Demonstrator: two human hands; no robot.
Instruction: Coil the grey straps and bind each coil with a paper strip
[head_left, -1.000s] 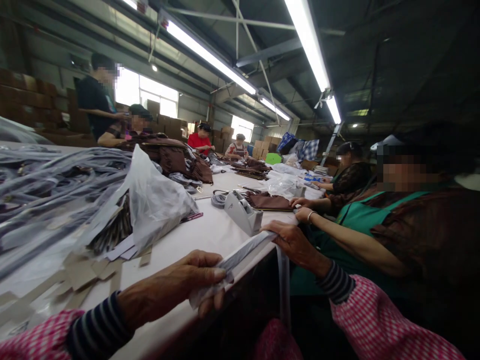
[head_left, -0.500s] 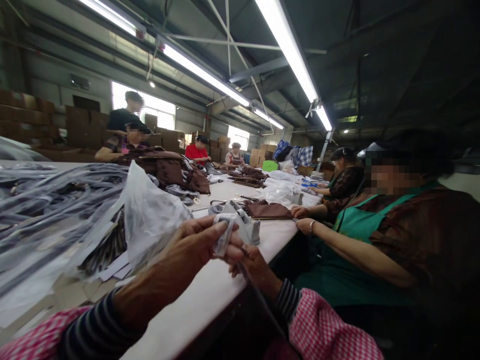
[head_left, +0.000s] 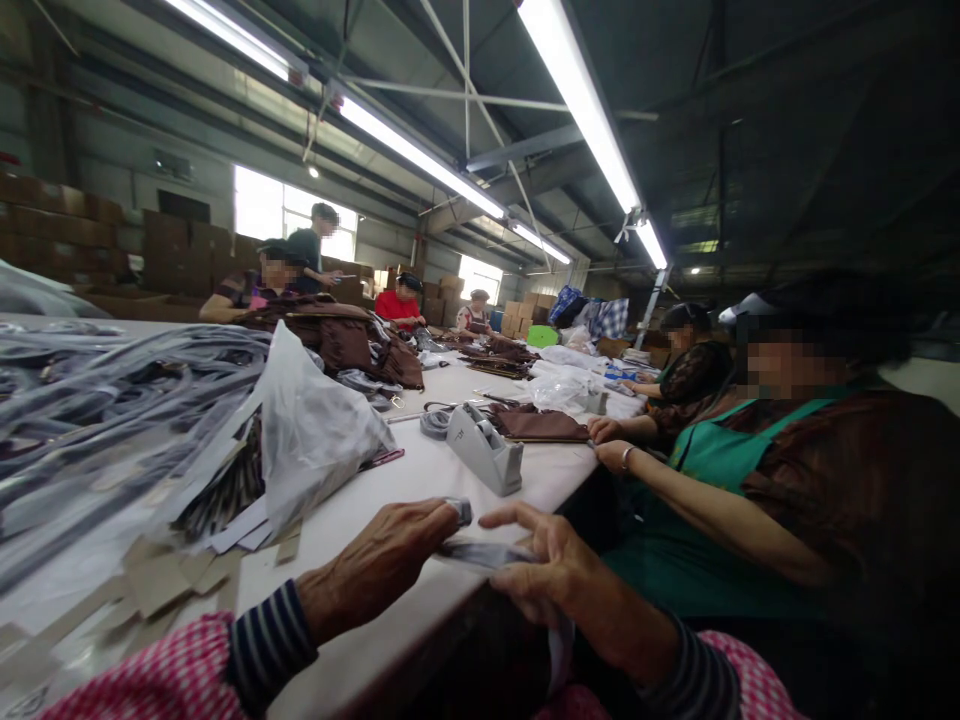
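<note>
Near the table's front edge, my left hand (head_left: 382,560) is closed on one end of a grey strap (head_left: 487,553), its fingers wrapped over a small folded part. Just to the right, my right hand (head_left: 559,570) holds the strap between thumb and fingers, with the index finger stretched toward the left hand. A length of the strap hangs below the right hand, past the edge. Beyond both hands stands a grey-white tape dispenser (head_left: 486,450) on the table (head_left: 330,625).
Many grey straps (head_left: 135,400) cover the left side, beside a translucent plastic bag (head_left: 311,430) and cardboard pieces (head_left: 161,575). Brown fabric pieces (head_left: 544,423) lie past the dispenser. A person in a green apron (head_left: 712,460) sits close on the right; other people are around the table.
Both hands have moved down and slightly apart, uncovering the tape dispenser. The right hand's fingers have spread. In the background, the standing person has moved right.
</note>
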